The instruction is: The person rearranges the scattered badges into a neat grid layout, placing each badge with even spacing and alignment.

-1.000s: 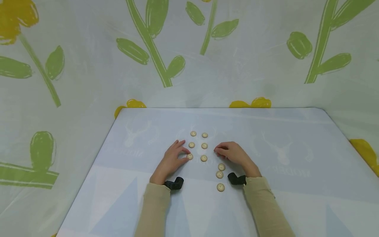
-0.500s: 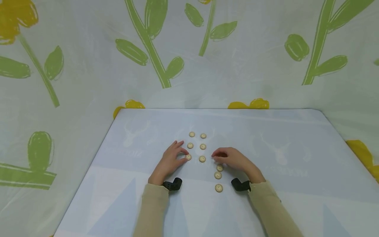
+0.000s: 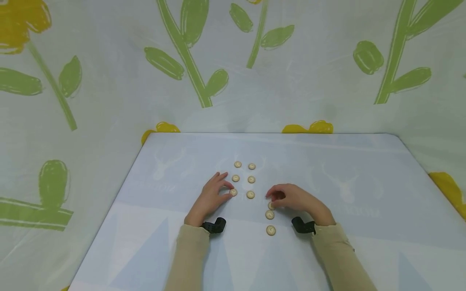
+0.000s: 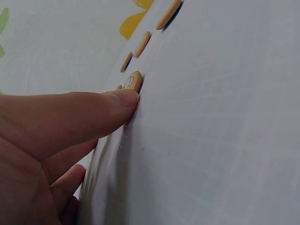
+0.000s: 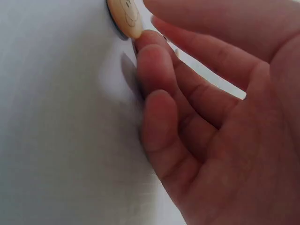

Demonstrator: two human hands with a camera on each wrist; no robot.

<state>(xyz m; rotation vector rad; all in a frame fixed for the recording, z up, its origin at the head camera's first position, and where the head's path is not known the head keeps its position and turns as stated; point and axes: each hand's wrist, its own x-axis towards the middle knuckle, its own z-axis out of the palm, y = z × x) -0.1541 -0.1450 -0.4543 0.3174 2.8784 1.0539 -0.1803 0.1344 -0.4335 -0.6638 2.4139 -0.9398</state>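
Note:
In the head view, my left hand (image 3: 211, 198) pinches a round wooden disc (image 3: 233, 192) at the near end of the left column, between thumb and forefinger. The left wrist view shows the thumb on the edge of this disc (image 4: 134, 80), which bears a line drawing. Over the top disc (image 3: 271, 205) of the right-hand group hovers my right hand (image 3: 296, 199), its thumb tip at the disc's edge and its forefinger spread beyond it. In the right wrist view, that disc (image 5: 124, 18) shows a drawn face; the other fingers (image 5: 159, 117) curl loosely near the tabletop.
Two more discs lie just below the right hand, a nearer one (image 3: 271, 230) and one (image 3: 270, 214) above it. Between the hands stand other discs in two columns, including a disc (image 3: 250, 194) at the near right. The pale tabletop (image 3: 164, 238) meets a flower-printed backdrop (image 3: 291, 93).
My right hand has shifted slightly right and toward me, from beside the right column to over the top disc of the separate group, and its thumb and forefinger have parted. The left hand stays put.

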